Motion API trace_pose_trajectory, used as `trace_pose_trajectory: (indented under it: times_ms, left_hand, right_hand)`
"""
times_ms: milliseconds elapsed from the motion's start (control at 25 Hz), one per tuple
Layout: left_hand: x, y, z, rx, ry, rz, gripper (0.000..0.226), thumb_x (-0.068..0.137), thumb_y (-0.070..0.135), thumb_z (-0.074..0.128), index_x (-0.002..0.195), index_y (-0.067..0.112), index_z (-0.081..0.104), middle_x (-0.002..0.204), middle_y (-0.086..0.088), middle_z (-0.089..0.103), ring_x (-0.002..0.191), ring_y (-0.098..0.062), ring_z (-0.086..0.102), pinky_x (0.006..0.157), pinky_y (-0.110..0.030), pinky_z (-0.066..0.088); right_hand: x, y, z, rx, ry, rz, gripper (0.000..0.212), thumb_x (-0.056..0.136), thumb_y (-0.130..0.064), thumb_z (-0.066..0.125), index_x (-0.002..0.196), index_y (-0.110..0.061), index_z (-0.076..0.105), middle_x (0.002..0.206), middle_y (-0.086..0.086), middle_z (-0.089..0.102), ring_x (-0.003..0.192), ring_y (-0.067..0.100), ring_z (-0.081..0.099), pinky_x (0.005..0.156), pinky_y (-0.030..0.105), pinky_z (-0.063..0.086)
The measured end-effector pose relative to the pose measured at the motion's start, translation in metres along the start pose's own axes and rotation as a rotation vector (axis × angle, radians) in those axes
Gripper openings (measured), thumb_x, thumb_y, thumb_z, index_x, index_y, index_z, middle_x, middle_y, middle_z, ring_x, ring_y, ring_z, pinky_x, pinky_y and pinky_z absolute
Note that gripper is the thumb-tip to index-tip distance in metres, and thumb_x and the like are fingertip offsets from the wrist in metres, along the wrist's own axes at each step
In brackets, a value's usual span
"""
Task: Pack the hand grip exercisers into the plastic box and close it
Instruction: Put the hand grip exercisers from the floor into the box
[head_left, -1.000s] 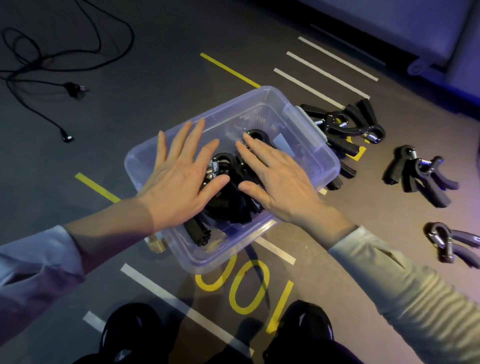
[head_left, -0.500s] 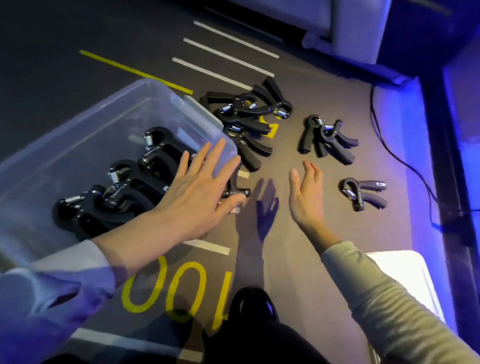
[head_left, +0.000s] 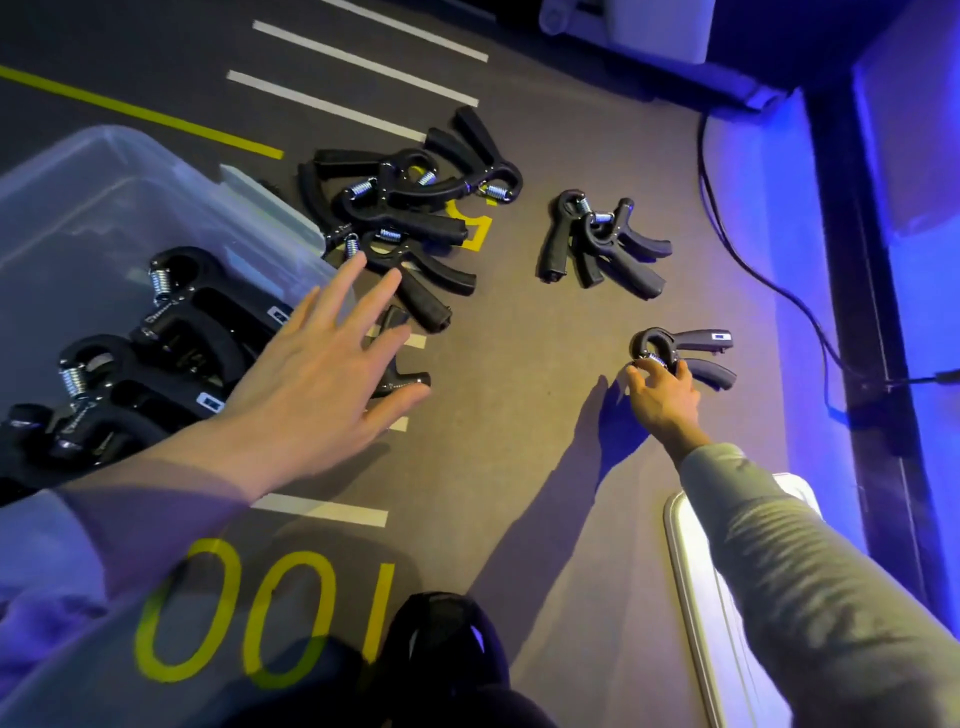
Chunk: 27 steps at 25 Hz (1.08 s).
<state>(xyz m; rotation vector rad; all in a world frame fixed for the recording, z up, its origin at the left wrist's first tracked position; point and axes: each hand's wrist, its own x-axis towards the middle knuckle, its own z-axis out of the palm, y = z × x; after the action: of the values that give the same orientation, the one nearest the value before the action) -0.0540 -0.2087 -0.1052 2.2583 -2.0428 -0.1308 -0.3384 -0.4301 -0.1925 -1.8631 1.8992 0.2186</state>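
Note:
The clear plastic box (head_left: 130, 156) stands open on the floor at the left, with several black hand grip exercisers (head_left: 171, 322) inside. My left hand (head_left: 322, 374) hovers with spread, straight fingers over the box's right corner and a lone exerciser (head_left: 400, 382) lying beside it. A pile of exercisers (head_left: 410, 208) lies just beyond the box. Two more (head_left: 597, 244) lie together further right. My right hand (head_left: 660, 395) pinches the spring end of a single exerciser (head_left: 685, 353) on the floor at the right.
A white box lid (head_left: 696, 597) lies on the floor under my right forearm. A black cable (head_left: 769, 280) runs along the right side by a dark strip. My shoe (head_left: 441, 649) is at the bottom centre. White furniture (head_left: 623, 26) stands at the top.
Both hands left the box contents and swung right. My right hand reached out to the single exerciser and closed its fingertips on it. My left hand moved to the box's right corner.

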Motion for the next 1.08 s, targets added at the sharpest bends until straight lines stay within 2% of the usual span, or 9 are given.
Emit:
trace_pose_trajectory:
  times_ms: [120, 280, 440, 600, 720, 840, 960, 1080]
  left_hand:
    - [0.0, 0.001, -0.001, 0.017, -0.002, 0.0, 0.074, 0.088, 0.062, 0.018, 0.124, 0.01, 0.057, 0.15, -0.014, 0.028, 0.141, -0.034, 0.012, 0.107, -0.053, 0.029]
    - [-0.001, 0.002, -0.003, 0.022, -0.005, 0.001, 0.075, 0.087, 0.063, 0.018, 0.124, 0.011, 0.058, 0.149, -0.014, 0.03, 0.141, -0.034, 0.012, 0.107, -0.051, 0.027]
    - [-0.001, 0.003, -0.003, 0.017, -0.003, -0.003, 0.075, 0.087, 0.063, 0.019, 0.124, 0.011, 0.058, 0.149, -0.014, 0.031, 0.141, -0.034, 0.013, 0.106, -0.051, 0.028]
    - [-0.001, 0.003, -0.002, 0.003, 0.007, -0.011, 0.074, 0.087, 0.063, 0.02, 0.123, 0.011, 0.058, 0.149, -0.013, 0.031, 0.141, -0.033, 0.013, 0.106, -0.052, 0.03]
    - [-0.001, 0.003, -0.001, -0.003, 0.029, -0.008, 0.073, 0.087, 0.063, 0.022, 0.121, 0.01, 0.059, 0.148, -0.013, 0.033, 0.14, -0.034, 0.015, 0.106, -0.053, 0.031]
    - [0.0, 0.002, 0.0, 0.015, 0.034, -0.004, 0.073, 0.087, 0.063, 0.021, 0.12, 0.01, 0.059, 0.147, -0.014, 0.034, 0.14, -0.035, 0.016, 0.106, -0.054, 0.029]
    - [0.0, 0.003, 0.001, 0.034, 0.033, -0.002, 0.073, 0.087, 0.063, 0.021, 0.121, 0.012, 0.059, 0.148, -0.013, 0.033, 0.14, -0.034, 0.016, 0.107, -0.057, 0.023]
    - [0.0, 0.002, 0.0, 0.037, 0.049, 0.009, 0.073, 0.086, 0.064, 0.02, 0.124, 0.012, 0.057, 0.148, -0.012, 0.032, 0.14, -0.034, 0.016, 0.107, -0.057, 0.015]
  right_hand:
    - [0.017, 0.009, -0.006, 0.031, -0.036, -0.083, 0.038, 0.097, -0.036, 0.037, 0.129, -0.024, 0.054, 0.159, 0.001, 0.008, 0.142, 0.037, 0.019, 0.113, 0.05, 0.024]
    - [0.029, 0.014, -0.015, -0.138, -0.093, -0.204, 0.035, 0.099, -0.029, 0.032, 0.128, -0.024, 0.051, 0.152, 0.001, 0.032, 0.13, 0.037, 0.033, 0.103, 0.048, 0.029]
    - [0.023, 0.019, -0.015, -0.265, -0.067, -0.261, 0.037, 0.1, -0.027, 0.034, 0.135, -0.026, 0.046, 0.152, -0.001, 0.03, 0.134, 0.035, 0.022, 0.103, 0.047, 0.027]
    - [0.01, 0.021, -0.011, -0.415, -0.015, -0.443, 0.037, 0.097, -0.022, 0.041, 0.133, -0.02, 0.051, 0.15, 0.005, 0.031, 0.135, 0.037, 0.021, 0.108, 0.05, 0.022]
    - [-0.002, 0.013, 0.0, -0.444, 0.035, -0.54, 0.04, 0.096, -0.037, 0.04, 0.13, -0.02, 0.053, 0.148, 0.007, 0.034, 0.136, 0.037, 0.021, 0.109, 0.049, 0.019]
    - [-0.015, -0.004, 0.007, -0.348, 0.052, -0.535, 0.062, 0.089, -0.059, 0.021, 0.129, -0.025, 0.054, 0.146, 0.004, 0.035, 0.137, 0.036, 0.018, 0.111, 0.052, 0.013]
    - [-0.029, -0.024, 0.008, -0.213, 0.085, -0.56, 0.068, 0.088, -0.062, 0.014, 0.13, -0.025, 0.052, 0.144, 0.005, 0.034, 0.136, 0.033, 0.02, 0.111, 0.056, 0.015]
    - [-0.045, -0.044, 0.006, 0.003, 0.106, -0.583, 0.064, 0.093, -0.055, 0.015, 0.127, -0.015, 0.052, 0.139, 0.01, 0.033, 0.13, 0.031, 0.028, 0.109, 0.051, 0.025]
